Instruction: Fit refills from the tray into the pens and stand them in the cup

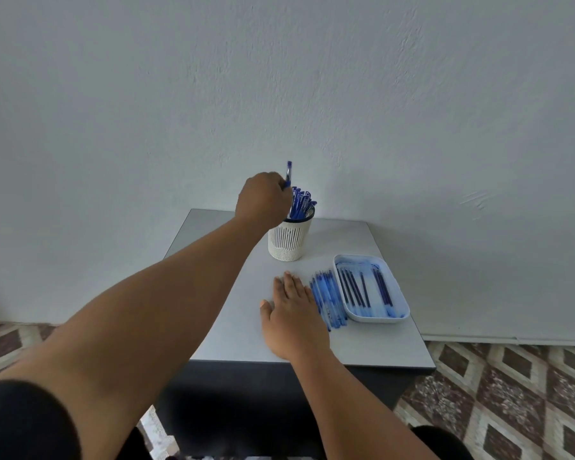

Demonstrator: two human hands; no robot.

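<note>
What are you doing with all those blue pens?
The left hand holds a blue pen upright over the white cup, which already has lots of pens standing in it. The right hand lies flat on the grey table, beside a row of pens still waiting. Next to those is a tray with dark blue refills in it.

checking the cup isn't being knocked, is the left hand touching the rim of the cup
Cannot tell. In the head view the left hand, gripping a pen, overlaps the cup rim's left edge, so neither contact nor gap shows.
</note>
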